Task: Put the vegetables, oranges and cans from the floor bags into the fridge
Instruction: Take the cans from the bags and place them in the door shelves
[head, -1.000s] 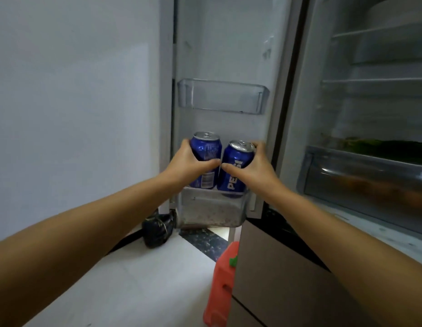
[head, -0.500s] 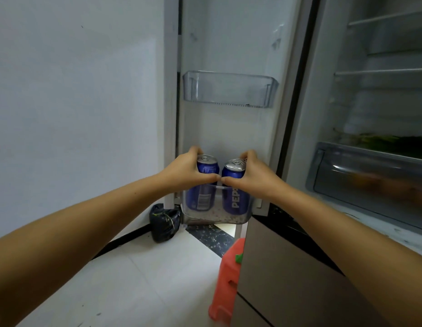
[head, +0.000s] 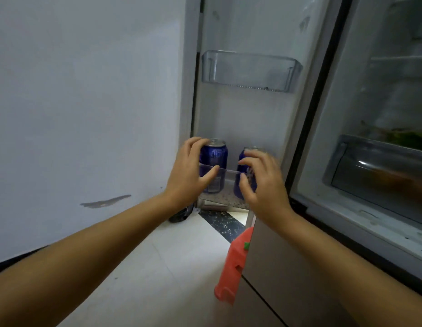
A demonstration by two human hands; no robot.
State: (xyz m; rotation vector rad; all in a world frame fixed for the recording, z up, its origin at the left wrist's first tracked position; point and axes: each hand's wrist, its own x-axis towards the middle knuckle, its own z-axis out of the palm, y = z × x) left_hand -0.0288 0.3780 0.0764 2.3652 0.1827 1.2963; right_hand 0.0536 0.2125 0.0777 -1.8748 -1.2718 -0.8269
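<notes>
Down in the lowest clear plastic door shelf (head: 225,172) of the open white fridge door (head: 252,119) stand two blue aluminium drink cans: the left blue can (head: 214,166) and the right blue can (head: 246,175), a small gap between them. Both are upright, long axes vertical, silver tops with pull tabs pointing up; the shelf's transparent front rail crosses them about mid-height, which I judge is why they sit there, since a rail at that level keeps tall cylinders from tipping out when the door swings. The left hand (head: 191,171) is spread loosely, fingers relaxed, its fingertips beside the left can's upper edge and its thumb in front of the rail; whether it touches the can cannot be told, but it grips nothing. The right hand (head: 262,182) is likewise wide, fingers spread and slightly blurred in front of the right can, hiding much of its label, and holds nothing. Above, a second clear door shelf (head: 250,72) hangs on the door. To the right, the fridge interior shows a translucent crisper drawer (head: 375,175) with green leafy vegetables (head: 408,138) lying above it. A black bag (head: 181,214) lies on the white tiled floor (head: 158,267) below the door, and an orange plastic object (head: 233,267) stands by the cabinet front.
</notes>
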